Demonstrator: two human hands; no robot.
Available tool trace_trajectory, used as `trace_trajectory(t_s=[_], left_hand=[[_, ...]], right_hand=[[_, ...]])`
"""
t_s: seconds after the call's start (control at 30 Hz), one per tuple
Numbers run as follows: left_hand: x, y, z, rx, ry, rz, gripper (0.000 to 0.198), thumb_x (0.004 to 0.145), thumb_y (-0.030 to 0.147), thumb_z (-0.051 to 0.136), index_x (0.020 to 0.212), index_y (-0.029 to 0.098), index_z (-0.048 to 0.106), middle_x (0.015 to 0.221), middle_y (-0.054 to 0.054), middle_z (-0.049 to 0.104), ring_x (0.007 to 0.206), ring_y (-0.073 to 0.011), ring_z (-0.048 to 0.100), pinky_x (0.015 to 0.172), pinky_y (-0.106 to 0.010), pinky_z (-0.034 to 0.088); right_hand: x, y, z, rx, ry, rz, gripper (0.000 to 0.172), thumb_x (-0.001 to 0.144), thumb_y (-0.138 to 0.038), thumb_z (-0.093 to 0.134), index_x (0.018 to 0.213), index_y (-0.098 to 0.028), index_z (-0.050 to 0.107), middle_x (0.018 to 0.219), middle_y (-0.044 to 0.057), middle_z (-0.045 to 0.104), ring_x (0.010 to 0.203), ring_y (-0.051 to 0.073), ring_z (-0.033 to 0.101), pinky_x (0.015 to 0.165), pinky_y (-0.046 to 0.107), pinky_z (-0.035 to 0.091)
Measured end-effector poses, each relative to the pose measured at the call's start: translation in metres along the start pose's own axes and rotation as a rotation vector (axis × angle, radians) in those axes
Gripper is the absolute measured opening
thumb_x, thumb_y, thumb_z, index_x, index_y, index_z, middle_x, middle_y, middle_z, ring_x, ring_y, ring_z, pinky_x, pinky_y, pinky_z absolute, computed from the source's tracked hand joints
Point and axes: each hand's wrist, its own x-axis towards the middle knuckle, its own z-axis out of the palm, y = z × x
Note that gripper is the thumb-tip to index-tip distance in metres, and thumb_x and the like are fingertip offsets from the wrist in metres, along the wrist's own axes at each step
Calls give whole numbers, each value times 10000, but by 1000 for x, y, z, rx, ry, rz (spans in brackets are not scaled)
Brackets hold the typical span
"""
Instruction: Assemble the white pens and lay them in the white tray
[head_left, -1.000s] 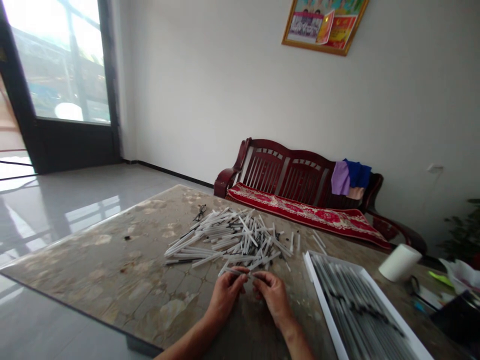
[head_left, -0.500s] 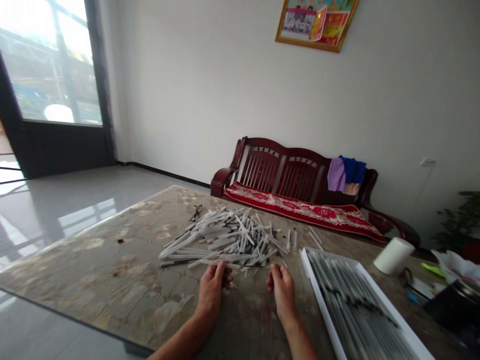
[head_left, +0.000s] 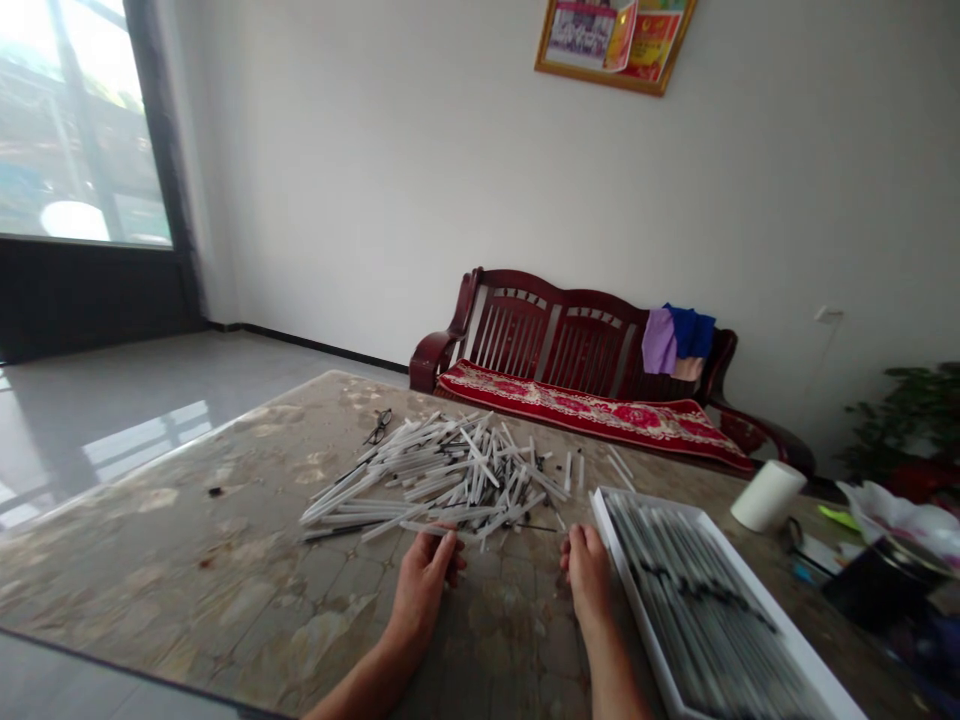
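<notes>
My left hand (head_left: 424, 582) is closed, thumb and fingers pinching a slim white plastic tube (head_left: 421, 526) at the near edge of a pile of similar tubes (head_left: 457, 470). Black pieces show among the piled tubes. Farther right, my right hand (head_left: 588, 572) is closed with its fingers curled in. A thin dark stick (head_left: 538, 528) points toward its fingertips; I cannot tell whether the fingers grip it. Beside the right forearm lies a white tray (head_left: 651, 640) filled with rows of translucent sticks with dark middles, blurred here.
Glasses (head_left: 381, 427) lie behind the pile on the patterned tabletop (head_left: 285, 600). A white roll (head_left: 768, 495), a black container (head_left: 889, 580) and a pale frilled bowl (head_left: 900, 515) stand at the right. A red wooden bench (head_left: 555, 325) is beyond the table.
My right hand has moved right, away from my left hand, and the thin dark stick shows more clearly between them. The whole view has shifted slightly to the right.
</notes>
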Motion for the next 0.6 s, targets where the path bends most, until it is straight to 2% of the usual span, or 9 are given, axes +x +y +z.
trace_trajectory(t_s=[0.1, 0.2, 0.27, 0.37, 0.47, 0.6], left_hand=[[1, -3, 0, -20, -3, -3, 471, 642, 572, 699, 880, 172, 632, 637, 22, 617, 508, -144, 565, 423, -231, 424], [3, -6, 0, -25, -8, -14, 450, 641, 555, 704, 870, 174, 632, 617, 26, 608, 494, -143, 558, 411, -228, 412], [4, -8, 0, -23, -19, -14, 442, 642, 548, 702, 870, 175, 631, 622, 26, 609, 496, -143, 559, 412, -228, 410], [4, -8, 1, -24, -19, -14, 435, 647, 541, 692, 875, 176, 629, 630, 29, 606, 501, -139, 558, 417, -225, 409], [4, -8, 2, -19, -6, -27, 427, 648, 545, 683, 859, 178, 629, 618, 33, 599, 492, -139, 553, 413, -226, 402], [4, -6, 2, 5, -17, -35, 426, 648, 577, 671, 793, 180, 623, 587, 33, 594, 470, -139, 542, 417, -235, 400]], right_hand=[[2, 0, -1, 25, 14, 91, 320, 888, -404, 321, 812, -239, 584, 586, 12, 646, 491, 183, 589, 504, 277, 425], [4, 2, -1, -30, 57, 107, 342, 873, -400, 368, 1018, -189, 595, 687, 56, 696, 558, 210, 638, 552, 293, 438], [4, 3, -2, -65, 111, 85, 381, 864, -381, 391, 1116, -161, 574, 789, 94, 721, 665, 236, 679, 600, 304, 456], [3, -1, -3, -90, 148, -28, 347, 864, -346, 407, 1083, -167, 608, 972, 130, 723, 895, 253, 687, 733, 312, 484], [2, -12, -3, -166, 29, -140, 251, 861, -274, 448, 979, -203, 658, 1018, 96, 719, 953, 223, 673, 799, 292, 476], [7, -34, -4, -394, -131, -199, 203, 849, -177, 518, 936, -234, 691, 1004, 48, 719, 914, 188, 675, 746, 256, 451]])
